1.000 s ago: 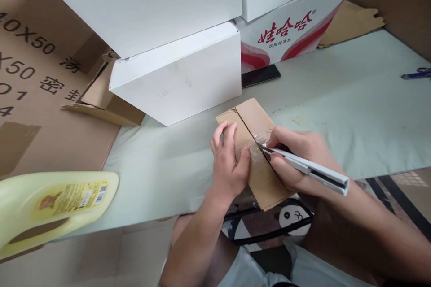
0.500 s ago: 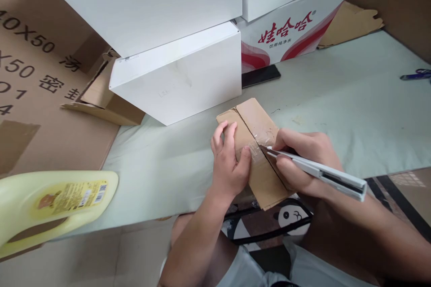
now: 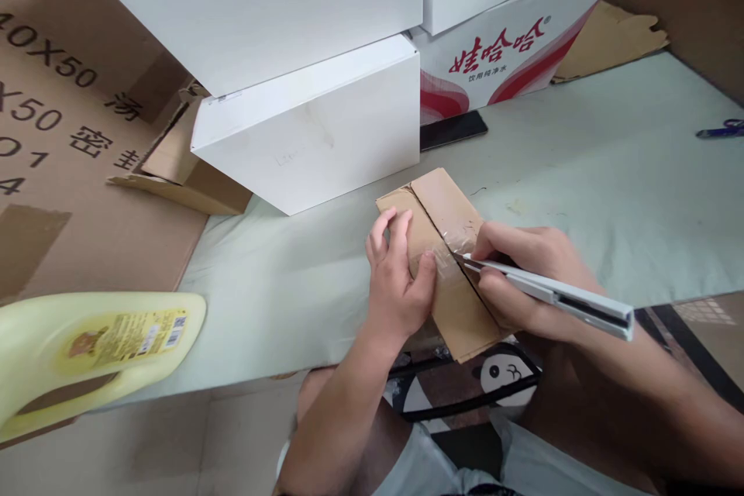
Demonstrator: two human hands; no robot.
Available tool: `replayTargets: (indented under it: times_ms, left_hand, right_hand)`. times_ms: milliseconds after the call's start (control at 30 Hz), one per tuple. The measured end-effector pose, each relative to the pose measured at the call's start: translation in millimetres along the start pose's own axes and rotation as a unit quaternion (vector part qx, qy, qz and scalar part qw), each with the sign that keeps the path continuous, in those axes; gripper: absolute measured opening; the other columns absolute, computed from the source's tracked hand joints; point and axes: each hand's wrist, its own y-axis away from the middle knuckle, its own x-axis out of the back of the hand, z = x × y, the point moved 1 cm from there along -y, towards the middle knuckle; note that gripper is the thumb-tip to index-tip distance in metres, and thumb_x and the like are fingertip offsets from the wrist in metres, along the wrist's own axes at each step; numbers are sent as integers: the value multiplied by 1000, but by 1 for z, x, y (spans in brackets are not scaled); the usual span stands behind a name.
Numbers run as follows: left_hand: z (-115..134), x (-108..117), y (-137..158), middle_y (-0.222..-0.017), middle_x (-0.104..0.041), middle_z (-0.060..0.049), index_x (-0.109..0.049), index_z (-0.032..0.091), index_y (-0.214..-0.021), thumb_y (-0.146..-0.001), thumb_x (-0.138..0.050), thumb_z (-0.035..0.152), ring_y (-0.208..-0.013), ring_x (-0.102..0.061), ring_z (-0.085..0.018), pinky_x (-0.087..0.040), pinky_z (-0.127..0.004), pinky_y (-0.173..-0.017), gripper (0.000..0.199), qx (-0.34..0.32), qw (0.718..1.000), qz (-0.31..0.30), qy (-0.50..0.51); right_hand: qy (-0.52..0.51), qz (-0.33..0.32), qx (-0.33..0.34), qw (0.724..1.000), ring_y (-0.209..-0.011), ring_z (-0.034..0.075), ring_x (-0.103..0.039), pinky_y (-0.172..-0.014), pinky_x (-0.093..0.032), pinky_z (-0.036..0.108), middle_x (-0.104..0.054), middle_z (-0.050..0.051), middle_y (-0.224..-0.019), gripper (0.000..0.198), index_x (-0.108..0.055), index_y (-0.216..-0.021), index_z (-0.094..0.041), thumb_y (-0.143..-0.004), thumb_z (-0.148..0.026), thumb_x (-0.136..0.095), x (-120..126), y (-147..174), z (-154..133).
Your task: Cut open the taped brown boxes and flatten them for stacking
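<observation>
A small brown cardboard box [image 3: 465,310] lies near the table's front edge, a dark seam running along its top with clear tape across the middle. My left hand [image 3: 401,279] steadies its left side, thumb flat on top and fingers bent over the upper left part. In my right hand [image 3: 523,271] is a white utility knife [image 3: 558,293], gripped between thumb and fingers. Its blade tip meets the seam where the tape crosses. The knife's rear end points toward the lower right, and the right-hand fingers partly cover the box's right edge.
White boxes [image 3: 308,132] stand stacked behind, beside a red-and-white printed carton [image 3: 500,66]. A black phone-like slab [image 3: 453,132] lies against them. A pale yellow bottle [image 3: 116,341] is at left, near an opened brown carton [image 3: 198,182]. Blue-handled scissors [image 3: 724,130] lie far right.
The view has shifted slightly. Both hands, the utility knife and the cardboard box keep almost the same positions, with the blade tip still at the taped seam.
</observation>
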Motion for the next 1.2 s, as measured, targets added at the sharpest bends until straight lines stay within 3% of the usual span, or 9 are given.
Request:
replayTargets:
  times_ms: [333, 567, 833, 1200]
  left_hand:
    - [0, 1, -1, -155, -46, -20, -51, 18, -150, -105, -41, 62, -151, -41, -34, -34, -55, -126, 64, -1, 1000, -9, 7]
    - [-1, 1, -1, -155, -46, -19, -51, 20, -149, -104, -42, 63, -151, -41, -34, -34, -55, -126, 63, -1, 1000, -11, 3]
    - [-2, 0, -1, -153, -47, -19, -52, 19, -148, -104, -41, 62, -150, -42, -34, -36, -55, -124, 63, -8, 1000, -5, -1]
    - [-2, 1, -2, -153, -47, -19, -52, 18, -148, -105, -41, 62, -149, -43, -34, -37, -54, -124, 63, -18, 1000, -5, 3]
  right_hand:
    - [-40, -11, 51, 998, -45, 12, -26, -47, -23, 30, -31, -5, -51, 16, -39, -63, -25, -76, -19, -47, 7, 3, -4]
    - [-37, -33, 50, 998, -48, 12, -26, -49, -22, 32, -31, -4, -53, 19, -35, -60, -24, -75, -18, -44, 10, 5, -11]
    - [-84, -11, 119, 989, -44, 9, -25, -45, -22, 28, -30, -5, -51, 19, -32, -60, -23, -71, -13, -44, 8, 0, -9]
    - [-111, -1, 134, 985, -46, 9, -28, -45, -23, 28, -34, -6, -53, 20, -41, -66, -22, -75, -6, -47, 10, 6, 3]
